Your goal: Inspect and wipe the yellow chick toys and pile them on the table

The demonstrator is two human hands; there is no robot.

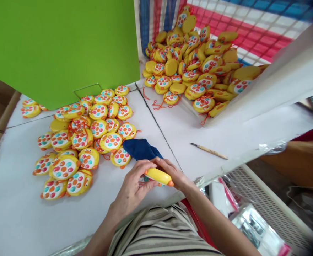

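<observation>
Close to my body, over the table's front edge, my left hand [135, 183] is closed around a small yellow animal-shaped toy [158, 175] with orange tips. The toy is turned edge-on, so its dotted face is mostly out of sight. Against the toy's far side rests my right hand [173, 172], fingers curled and partly hidden. A dark blue cloth [141, 149] runs out from under the right fingers toward the left. The cloth's far end touches a pile of similar toys [111, 141], yellow with white faces, red, orange and blue dots, and orange strings.
A large heap of the same toys [196, 73] fills a lined wire bin at the back right. A thin wooden-handled brush or blade [209, 151] lies on the white table [135, 110]. The green panel [63, 49] stands at the back left. Below right is a white perforated basket [270, 209].
</observation>
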